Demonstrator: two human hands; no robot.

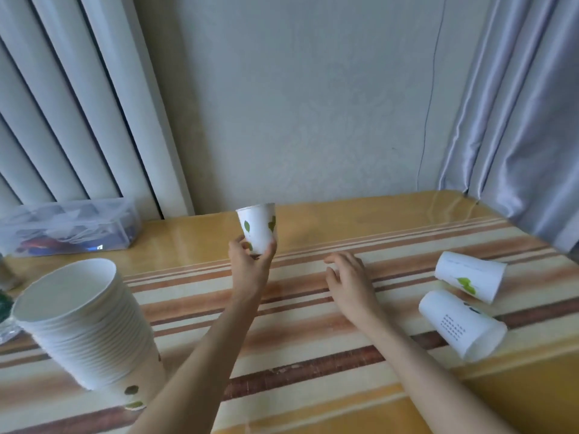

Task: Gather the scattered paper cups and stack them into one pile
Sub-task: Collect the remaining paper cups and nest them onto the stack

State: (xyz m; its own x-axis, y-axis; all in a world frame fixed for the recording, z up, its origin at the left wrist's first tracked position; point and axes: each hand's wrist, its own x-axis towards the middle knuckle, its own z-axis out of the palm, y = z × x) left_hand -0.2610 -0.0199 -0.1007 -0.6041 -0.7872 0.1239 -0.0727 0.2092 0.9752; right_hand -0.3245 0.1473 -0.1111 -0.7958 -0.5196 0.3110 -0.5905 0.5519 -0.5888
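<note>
My left hand pinches a cup by its base; right hand empty, fingers loosely spread; I'd lower it straight into the pile, rims level

So the table has a glossy yellow-orange top with a striped cover of cream and brown bands running across it. On the near left sits a tall stack of cups, mouth up and leaning a bit. Over on the right, two cups lie on their sides near each other: the far cup with a green leaf print, and the near cup with small printed text. A clear plastic box sits at the far left corner.
</note>
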